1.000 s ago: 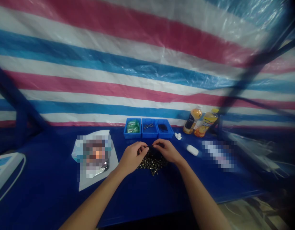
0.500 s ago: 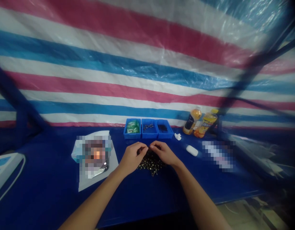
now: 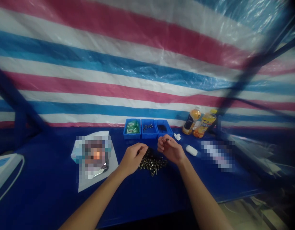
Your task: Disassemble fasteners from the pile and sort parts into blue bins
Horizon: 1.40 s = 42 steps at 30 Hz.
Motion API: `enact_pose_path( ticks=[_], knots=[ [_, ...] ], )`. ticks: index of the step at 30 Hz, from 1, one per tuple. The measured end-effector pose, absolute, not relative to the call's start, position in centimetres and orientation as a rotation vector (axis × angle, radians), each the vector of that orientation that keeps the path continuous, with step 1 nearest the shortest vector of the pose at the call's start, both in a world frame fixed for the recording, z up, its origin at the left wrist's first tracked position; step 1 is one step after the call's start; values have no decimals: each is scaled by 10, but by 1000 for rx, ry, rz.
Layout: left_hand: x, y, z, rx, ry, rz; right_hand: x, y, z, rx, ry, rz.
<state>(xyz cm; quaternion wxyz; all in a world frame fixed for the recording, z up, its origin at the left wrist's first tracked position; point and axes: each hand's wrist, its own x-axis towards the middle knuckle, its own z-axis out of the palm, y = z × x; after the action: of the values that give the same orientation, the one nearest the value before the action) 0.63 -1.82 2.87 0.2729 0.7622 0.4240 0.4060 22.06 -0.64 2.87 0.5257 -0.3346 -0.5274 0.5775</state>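
A heap of small dark and brass-coloured metal pieces, screw-like in look (image 3: 153,163), lies on the blue table between my hands. At the heap's left edge, my left hand (image 3: 133,157) is closed in a pinch; whatever sits between thumb and forefinger is too small to make out. My right hand (image 3: 172,149) is raised at the heap's upper right, turned with its fingers curled and pinched. A tiny dark piece (image 3: 167,140) shows at those fingertips. Just beyond it stands a blue bin with small black parts (image 3: 163,128).
A blue bin with green-and-white packets (image 3: 132,128) and a blue bin with small metal parts (image 3: 149,128) complete the row. Two drink bottles (image 3: 191,121), crumpled tissue (image 3: 177,136) and a white case (image 3: 191,150) stand right. A sheet of paper (image 3: 84,185) lies left.
My right hand has parted from the left, moving right and slightly up, and has rolled over so its curled fingers show. The left hand has stayed in its pinch.
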Motion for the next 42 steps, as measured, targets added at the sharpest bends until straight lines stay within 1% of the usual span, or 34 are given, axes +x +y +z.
enact_pose_path(
  ticks=[3, 5, 7, 10, 12, 16, 21, 26, 42],
  knots=[
    [7, -19, 29, 2055, 1121, 1083, 226, 3, 23, -965, -1305, 1339],
    [7, -19, 30, 2054, 1120, 1080, 229, 12, 16, -1192, -1397, 1201],
    [7, -19, 30, 2051, 1130, 1076, 233, 21, 8, -1300, -1372, 1054],
    [6, -18, 29, 2052, 1138, 1066, 239, 29, -1, -1304, -1223, 963],
    [6, -18, 29, 2060, 1132, 1057, 244, 30, -4, -1344, -1235, 898],
    [5, -16, 28, 2064, 1141, 1052, 250, 25, -2, -1436, -1531, 727],
    [4, -13, 25, 2062, 1217, 1096, 237, 14, 4, -1356, -1984, 598],
    [3, -12, 22, 2054, 1250, 1125, 219, 10, 1, -1427, -2172, 431],
    [3, -12, 23, 2074, 1233, 1093, 210, 7, 6, -1614, -2231, 299]
  ],
)
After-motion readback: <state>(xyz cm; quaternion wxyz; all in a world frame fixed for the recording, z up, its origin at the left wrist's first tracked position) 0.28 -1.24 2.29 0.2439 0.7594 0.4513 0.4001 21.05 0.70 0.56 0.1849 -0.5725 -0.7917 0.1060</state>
